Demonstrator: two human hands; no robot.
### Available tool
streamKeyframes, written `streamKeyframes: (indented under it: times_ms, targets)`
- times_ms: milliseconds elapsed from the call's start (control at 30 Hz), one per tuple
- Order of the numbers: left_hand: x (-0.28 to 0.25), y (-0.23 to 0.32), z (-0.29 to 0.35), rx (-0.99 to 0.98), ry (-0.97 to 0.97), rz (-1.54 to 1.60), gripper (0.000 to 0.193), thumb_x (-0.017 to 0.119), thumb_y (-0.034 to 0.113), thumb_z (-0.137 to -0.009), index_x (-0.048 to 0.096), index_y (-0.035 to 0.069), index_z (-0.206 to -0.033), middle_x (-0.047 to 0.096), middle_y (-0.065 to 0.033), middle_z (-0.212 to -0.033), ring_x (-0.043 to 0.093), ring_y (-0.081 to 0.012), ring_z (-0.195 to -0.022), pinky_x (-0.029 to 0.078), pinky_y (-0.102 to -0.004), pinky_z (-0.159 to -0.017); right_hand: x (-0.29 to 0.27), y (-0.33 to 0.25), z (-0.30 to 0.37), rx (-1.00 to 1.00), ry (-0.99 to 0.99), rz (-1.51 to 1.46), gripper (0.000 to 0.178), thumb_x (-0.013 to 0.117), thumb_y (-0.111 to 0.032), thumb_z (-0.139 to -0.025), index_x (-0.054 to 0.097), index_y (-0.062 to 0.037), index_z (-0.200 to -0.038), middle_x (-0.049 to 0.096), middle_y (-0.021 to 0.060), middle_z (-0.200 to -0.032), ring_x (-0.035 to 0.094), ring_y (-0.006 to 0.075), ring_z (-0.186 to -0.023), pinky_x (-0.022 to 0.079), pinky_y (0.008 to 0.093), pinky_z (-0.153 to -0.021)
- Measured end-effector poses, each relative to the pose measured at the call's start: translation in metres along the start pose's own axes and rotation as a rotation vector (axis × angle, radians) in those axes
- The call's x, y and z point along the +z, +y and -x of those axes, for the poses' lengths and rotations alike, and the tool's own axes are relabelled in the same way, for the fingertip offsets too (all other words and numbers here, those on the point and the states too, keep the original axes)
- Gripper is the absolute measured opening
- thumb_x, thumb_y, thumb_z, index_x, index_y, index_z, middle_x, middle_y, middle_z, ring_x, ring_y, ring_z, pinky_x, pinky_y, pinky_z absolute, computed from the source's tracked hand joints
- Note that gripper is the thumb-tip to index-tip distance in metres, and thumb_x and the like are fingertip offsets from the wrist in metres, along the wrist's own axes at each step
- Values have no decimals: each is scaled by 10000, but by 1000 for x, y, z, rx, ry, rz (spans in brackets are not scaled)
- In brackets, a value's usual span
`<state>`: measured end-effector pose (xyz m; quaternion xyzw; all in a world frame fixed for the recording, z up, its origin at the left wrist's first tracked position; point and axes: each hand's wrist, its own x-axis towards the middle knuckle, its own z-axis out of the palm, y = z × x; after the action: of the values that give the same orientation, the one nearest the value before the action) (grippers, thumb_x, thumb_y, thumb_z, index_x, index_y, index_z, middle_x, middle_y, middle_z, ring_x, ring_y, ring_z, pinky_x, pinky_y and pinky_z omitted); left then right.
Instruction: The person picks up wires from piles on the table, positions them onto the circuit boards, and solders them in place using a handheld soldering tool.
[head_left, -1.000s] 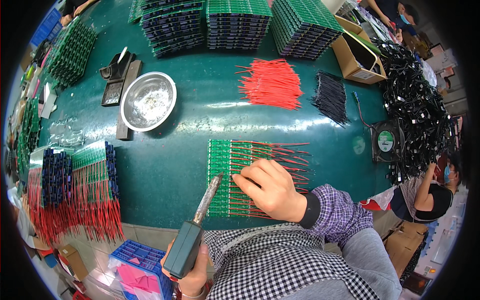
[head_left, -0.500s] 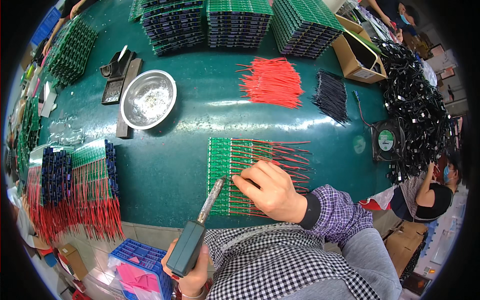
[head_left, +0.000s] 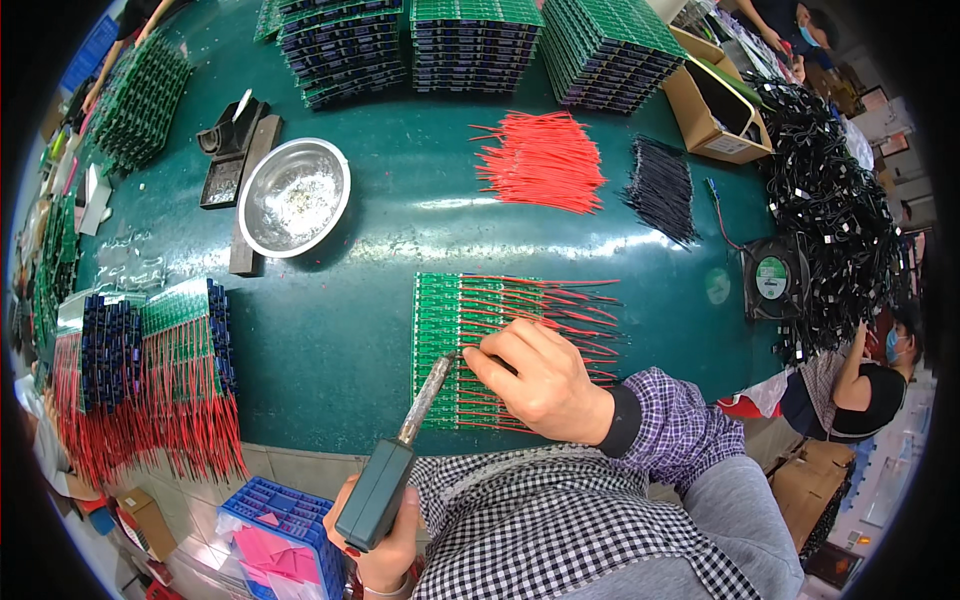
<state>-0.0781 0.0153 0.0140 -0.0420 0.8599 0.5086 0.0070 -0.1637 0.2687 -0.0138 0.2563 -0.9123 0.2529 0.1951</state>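
My left hand [head_left: 381,568] is closed round the dark green grip of a soldering iron [head_left: 374,495]. Its metal barrel points up and away, and the tip touches or nearly touches the green circuit board panel [head_left: 432,340] lying flat in front of me. Over the panel's right part, my right hand [head_left: 545,385] is closed in a pinch on a thin wire beside the iron's tip; the fingers hide most of that wire. Rows of red wires [head_left: 580,287] run from the middle of the panel out past its right edge, with some darker ones among them.
Beyond the panel lie loose red wires [head_left: 540,165] and black wires [head_left: 660,190]. A metal bowl [head_left: 262,235] rests by a soldering stand [head_left: 225,180]. Board stacks [head_left: 475,60] line the back; wired panels [head_left: 180,330] stand left. At right are a fan [head_left: 772,280] and black cables [head_left: 835,200].
Almost nothing differs. The iron's tip has shifted very slightly to the right toward my right fingertips, and the whole view has moved a touch.
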Motion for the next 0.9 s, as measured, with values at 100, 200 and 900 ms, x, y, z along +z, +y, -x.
streamKeyframes:
  times_ms: [100, 200, 900]
  targets:
    - [-1, -7, 8, -64, 18, 40, 281, 847, 26, -746, 696, -30, -977, 689, -71, -857, 618, -161, -714, 494, -301, -659, 0, 0, 0, -3, -5, -1, 334, 686, -48, -655, 681, 38, -977, 618, 96, -879, 595, 232, -752, 511, 338, -631]
    - [-4, -13, 13, -66, 32, 67, 292, 838, 29, -773, 688, -31, -1017, 682, -68, -893, 611, -158, -736, 490, -296, -668, 0, 0, 0, -3, -4, 3, 333, 686, -48, -655, 681, 38, -977, 618, 97, -878, 594, 234, -751, 511, 340, -637]
    - [-5, -13, 21, -88, 70, 122, 362, 825, 2, -777, 680, -42, -1106, 693, -101, -1003, 646, -187, -847, 518, -310, -752, -2, -8, 3, -13, 51, -25, 270, 686, -54, -705, 690, 15, -966, 608, 56, -848, 579, 200, -764, 466, 319, -627]
